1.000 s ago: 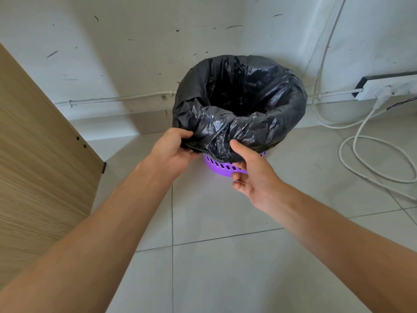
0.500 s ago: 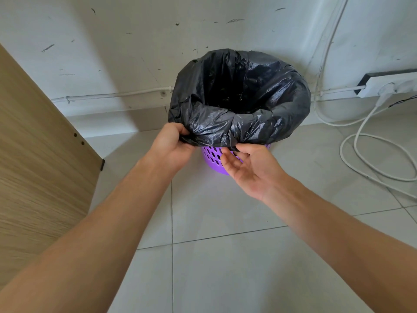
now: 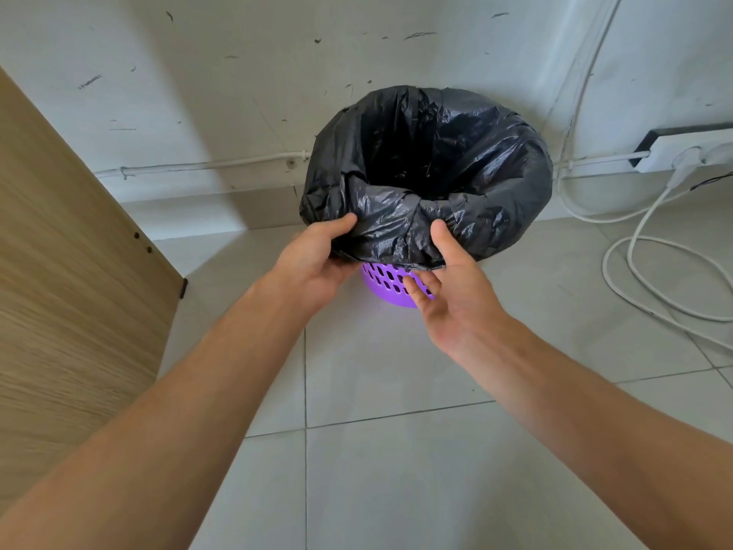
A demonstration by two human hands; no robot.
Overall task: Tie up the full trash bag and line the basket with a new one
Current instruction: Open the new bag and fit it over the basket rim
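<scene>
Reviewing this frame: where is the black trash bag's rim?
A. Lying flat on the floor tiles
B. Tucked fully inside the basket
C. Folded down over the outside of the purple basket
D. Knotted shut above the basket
C: the black trash bag drapes open over the purple basket, hiding its top.

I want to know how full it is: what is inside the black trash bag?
Only dark, crinkled plastic shows inside the black trash bag; its depths are in shadow, so any trash cannot be seen. Its folded-over edge covers most of the purple basket.
</scene>
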